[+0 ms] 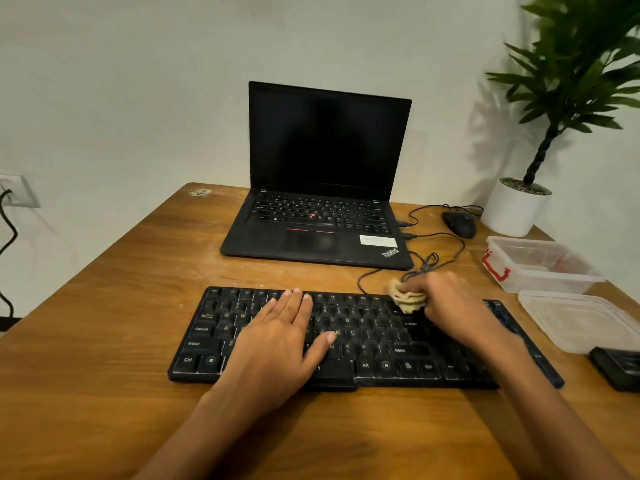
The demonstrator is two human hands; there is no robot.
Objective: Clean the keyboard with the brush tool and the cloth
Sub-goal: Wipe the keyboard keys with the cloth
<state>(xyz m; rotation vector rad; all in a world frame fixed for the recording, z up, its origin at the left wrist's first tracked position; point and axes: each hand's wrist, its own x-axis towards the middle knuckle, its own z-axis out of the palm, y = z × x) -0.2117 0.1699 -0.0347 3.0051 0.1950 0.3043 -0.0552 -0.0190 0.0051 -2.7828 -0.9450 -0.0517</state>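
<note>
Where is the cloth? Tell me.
In the head view, the cloth is bunched in the right hand, on the keyboard's upper right keys, just in front of the laptop.

A black keyboard [346,337] lies on the wooden table [104,341]. The left hand [284,337] rests flat on its left-centre keys, fingers spread. The right hand [450,306] clutches a crumpled beige cloth [405,296] against the upper right keys, near the back edge. Behind the keyboard stands an open laptop [322,188] with a dark screen, a mouse [459,223] to its right, cables trailing between. A potted plant [519,206] sits at the far right corner, then a clear plastic box [536,265] and what looks like its lid [581,320].
</note>
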